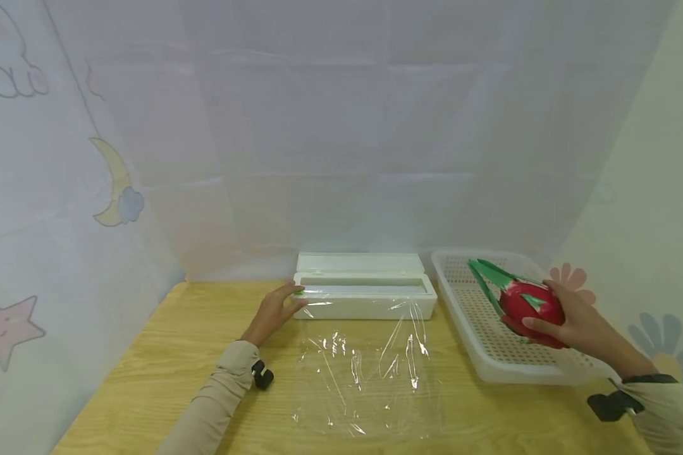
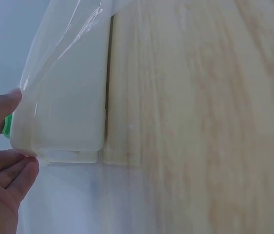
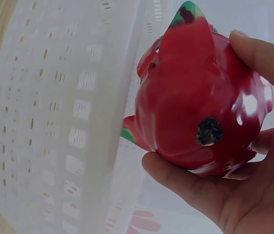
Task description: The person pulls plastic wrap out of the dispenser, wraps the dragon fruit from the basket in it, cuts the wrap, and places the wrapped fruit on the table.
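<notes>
My right hand (image 1: 586,325) holds a red dragon fruit (image 1: 530,311) with green leaf tips above the white basket (image 1: 465,335). In the right wrist view, thumb and fingers wrap the dragon fruit (image 3: 185,102), whose dark stem spot faces the camera. My left hand (image 1: 274,314) grips the left end of a white cling film dispenser (image 1: 370,308), its lid raised at the back. The left wrist view shows the thumb and fingers around the corner of the dispenser (image 2: 68,97), beside a small green piece (image 2: 8,126). A sheet of clear cling film (image 1: 370,385) runs from the dispenser toward me.
A wooden table (image 1: 165,366) bears the dispenser, film and basket. The perforated basket stands at the right, close to the dispenser's right end. Behind the table hangs a pale wall covering (image 1: 319,139) with printed figures at the sides.
</notes>
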The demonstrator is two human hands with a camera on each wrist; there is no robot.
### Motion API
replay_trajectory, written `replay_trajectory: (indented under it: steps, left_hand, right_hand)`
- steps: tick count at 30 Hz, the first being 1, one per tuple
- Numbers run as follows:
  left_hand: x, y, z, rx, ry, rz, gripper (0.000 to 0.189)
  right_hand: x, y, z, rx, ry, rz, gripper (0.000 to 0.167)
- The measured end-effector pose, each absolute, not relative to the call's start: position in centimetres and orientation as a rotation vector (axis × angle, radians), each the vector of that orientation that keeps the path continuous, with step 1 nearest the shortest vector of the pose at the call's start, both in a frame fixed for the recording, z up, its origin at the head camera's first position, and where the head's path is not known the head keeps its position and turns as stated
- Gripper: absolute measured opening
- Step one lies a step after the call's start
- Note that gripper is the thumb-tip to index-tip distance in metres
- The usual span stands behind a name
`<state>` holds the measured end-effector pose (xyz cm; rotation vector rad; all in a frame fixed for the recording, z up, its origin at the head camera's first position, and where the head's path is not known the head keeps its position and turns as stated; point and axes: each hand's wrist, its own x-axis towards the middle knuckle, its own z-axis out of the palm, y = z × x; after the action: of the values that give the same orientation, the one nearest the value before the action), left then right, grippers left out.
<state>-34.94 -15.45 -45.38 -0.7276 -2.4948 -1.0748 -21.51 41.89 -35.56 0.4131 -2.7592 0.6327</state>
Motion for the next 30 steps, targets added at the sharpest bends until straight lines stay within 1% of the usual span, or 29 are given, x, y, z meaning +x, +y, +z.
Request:
replay_trajectory:
  steps: [8,15,30]
  left_hand:
    - [-34.8,-15.5,-45.3,-0.710,-2.515,-1.087,0.042]
    - [-34.9,-15.5,-45.1,-0.717,-2.519,-1.096,0.041]
    - [-35.1,-15.5,-44.9,-0.707,-2.541,-1.079,0.042]
  right_hand:
    - [-21.2,41.2,-35.1,0.423,-2.714,0.641,0.087]
    - [-20.8,40.9,-34.7,0.394,-2.721,0.663,0.091]
    - [-20.1,39.7,-33.7,0.502,-2.662,0.660,0.093]
